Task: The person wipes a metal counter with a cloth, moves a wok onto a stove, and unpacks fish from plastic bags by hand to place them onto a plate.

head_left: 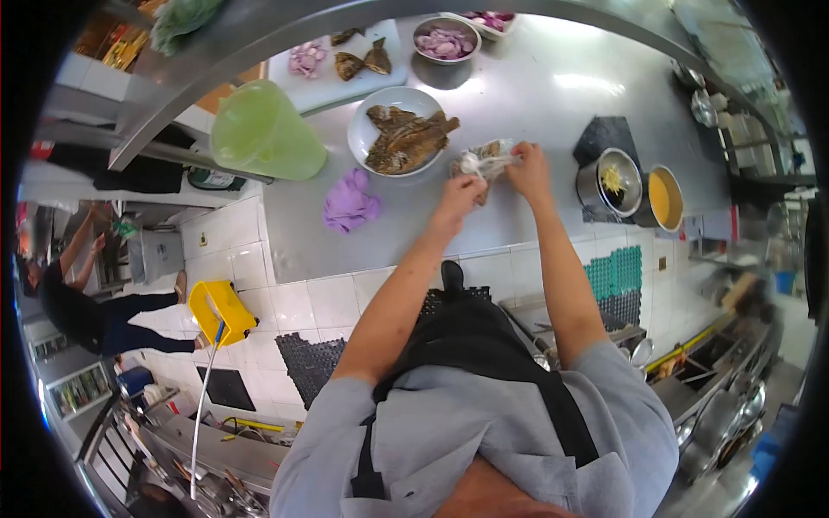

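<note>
Over the steel table, a clear plastic bag (490, 164) with something brownish inside is held between my two hands. My left hand (463, 195) pinches its near left side, fingers closed. At its right end, my right hand (529, 169) grips the gathered plastic. What exactly fills the bag I cannot make out. Just left of it, a white bowl (356, 129) holds a brown, dried-looking fish (406, 142). A crumpled purple cloth (351, 202) lies nearer the table's left edge.
A green translucent pitcher (263, 129) stands at the left. Behind are a white cutting board (380, 82) with fish pieces and chopped onion, and a steel bowl of onion (446, 41). To the right sit a pot (590, 192) and a yellow-filled pan (663, 198). Another person (73, 306) works far left.
</note>
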Tool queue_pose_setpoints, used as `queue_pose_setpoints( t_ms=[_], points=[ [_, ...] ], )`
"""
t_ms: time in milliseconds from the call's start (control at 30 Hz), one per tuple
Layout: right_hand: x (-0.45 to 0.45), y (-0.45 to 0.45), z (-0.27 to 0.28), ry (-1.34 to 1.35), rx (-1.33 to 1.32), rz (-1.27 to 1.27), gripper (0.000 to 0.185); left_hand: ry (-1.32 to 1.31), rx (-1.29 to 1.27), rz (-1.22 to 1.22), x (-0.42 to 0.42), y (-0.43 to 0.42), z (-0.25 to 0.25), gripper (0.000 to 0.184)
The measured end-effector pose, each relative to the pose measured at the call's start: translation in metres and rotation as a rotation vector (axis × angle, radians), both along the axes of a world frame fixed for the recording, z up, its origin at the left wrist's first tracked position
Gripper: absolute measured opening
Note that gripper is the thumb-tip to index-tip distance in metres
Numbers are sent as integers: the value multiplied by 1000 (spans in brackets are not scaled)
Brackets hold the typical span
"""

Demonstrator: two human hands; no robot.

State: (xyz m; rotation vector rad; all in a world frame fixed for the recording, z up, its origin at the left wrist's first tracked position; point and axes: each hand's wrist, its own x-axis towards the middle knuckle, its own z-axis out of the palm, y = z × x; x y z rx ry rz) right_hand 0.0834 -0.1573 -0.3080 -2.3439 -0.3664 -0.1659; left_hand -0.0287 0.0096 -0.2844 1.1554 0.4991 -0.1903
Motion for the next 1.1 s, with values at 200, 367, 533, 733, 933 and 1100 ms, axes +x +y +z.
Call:
queue_pose_setpoints(
  t_ms=[200, 367, 533, 733, 933, 1100],
  points=[
    [-42, -12, 19, 179, 330, 67, 33, -40, 106, -93, 6, 4, -12, 10],
    [-62, 7, -13, -139, 44, 103, 37, -32, -32, -177, 4, -9, -7, 14],
    [-36, -12, -20, 353, 479, -159, 15, -19, -118, -51, -2, -25, -11, 21],
    [-13, -23, -23, 548, 517, -200, 6, -126, -29, -57, -11, -36, -29, 30],
    [20, -46, -48, 329, 286, -230, 11, -205, 486, -121, -50, -17, 3, 32],
    [18, -20, -5, 257, 100, 2, 15, -415, 919, 208, -20, -17, 4, 27]
  ],
)
